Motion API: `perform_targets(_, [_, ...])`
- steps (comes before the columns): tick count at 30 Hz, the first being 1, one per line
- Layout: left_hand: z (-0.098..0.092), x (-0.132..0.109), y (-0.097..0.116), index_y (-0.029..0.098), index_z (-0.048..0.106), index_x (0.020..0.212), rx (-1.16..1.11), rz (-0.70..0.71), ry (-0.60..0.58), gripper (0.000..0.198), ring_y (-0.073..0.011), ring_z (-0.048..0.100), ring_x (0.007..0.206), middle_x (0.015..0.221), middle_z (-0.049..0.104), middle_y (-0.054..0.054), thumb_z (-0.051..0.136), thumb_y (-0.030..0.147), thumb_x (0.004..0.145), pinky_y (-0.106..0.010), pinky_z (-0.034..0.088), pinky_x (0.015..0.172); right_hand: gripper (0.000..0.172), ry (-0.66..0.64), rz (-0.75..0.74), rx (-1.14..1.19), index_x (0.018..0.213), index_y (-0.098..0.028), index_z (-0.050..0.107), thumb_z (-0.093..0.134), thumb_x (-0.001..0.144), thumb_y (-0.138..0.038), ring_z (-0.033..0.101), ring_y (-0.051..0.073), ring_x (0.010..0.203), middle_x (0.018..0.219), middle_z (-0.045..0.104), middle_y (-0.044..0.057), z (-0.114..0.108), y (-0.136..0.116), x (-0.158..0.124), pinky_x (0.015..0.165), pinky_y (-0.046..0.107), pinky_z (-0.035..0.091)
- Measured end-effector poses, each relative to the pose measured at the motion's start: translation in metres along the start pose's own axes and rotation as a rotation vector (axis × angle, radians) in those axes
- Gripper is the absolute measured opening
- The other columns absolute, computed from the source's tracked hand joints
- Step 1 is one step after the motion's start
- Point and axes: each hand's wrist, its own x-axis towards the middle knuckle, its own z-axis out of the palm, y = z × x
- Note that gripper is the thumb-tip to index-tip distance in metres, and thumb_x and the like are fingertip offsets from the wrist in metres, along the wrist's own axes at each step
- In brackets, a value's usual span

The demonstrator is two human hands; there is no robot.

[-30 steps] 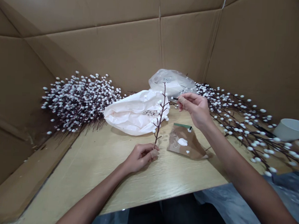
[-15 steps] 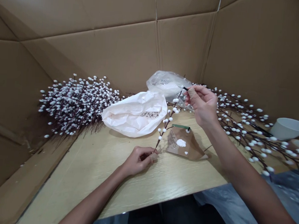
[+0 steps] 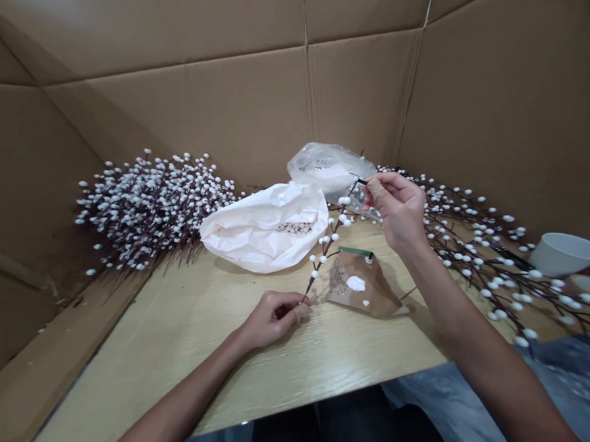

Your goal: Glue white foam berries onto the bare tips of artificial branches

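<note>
Head camera looks down over a wood-grain counter point(image 3: 178, 366) boxed in by walls of brown corrugated cardboard point(image 3: 183, 96). At far left, a dense heap of artificial pussy willow branches point(image 3: 151, 213), white buds on dark stems, lies against the cardboard. Beside it sits a crumpled white plastic bag point(image 3: 262, 229), and a clear plastic bag point(image 3: 327, 170) lies behind that, towards the back corner.

The left hand point(image 3: 273, 319) rests low on the counter, its fingers curled shut around the foot of a single budded stem point(image 3: 327, 248). That stem tilts up and to the right, its top crossing in front of the clear bag. The right hand point(image 3: 393, 210) is raised above the counter, with thumb and forefinger pressed together on a thin black brush point(image 3: 360, 181) and the other fingers loosely curled. The brush tip sits just beside the stem's top buds; whether they touch is too small to tell.

Between the hands and touching neither, a piece of brown kraft paper point(image 3: 361, 287) with a green strip along one edge carries white blobs. Further right, more budded branches point(image 3: 475, 260) fan out loosely behind the right forearm, and a white bowl point(image 3: 567, 255) stands at the far edge
</note>
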Motion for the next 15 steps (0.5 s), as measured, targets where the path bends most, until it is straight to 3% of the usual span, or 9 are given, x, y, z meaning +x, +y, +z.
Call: perform_targets(15, [0.0004,0.0012,-0.0012,0.008,0.069,0.086,0.059,0.045,0.055,0.03,-0.0095,0.046,0.053,0.064,0.058,-0.003,0.05,0.031,0.086,-0.02,0.033,0.049,0.024,0.026,0.0,-0.001,0.071,-0.021,0.063,0.078,0.064,-0.038,0.053,0.01,0.059,0.066,0.056,-0.002,-0.0073,0.0003,0.0058,0.048,0.022,0.044])
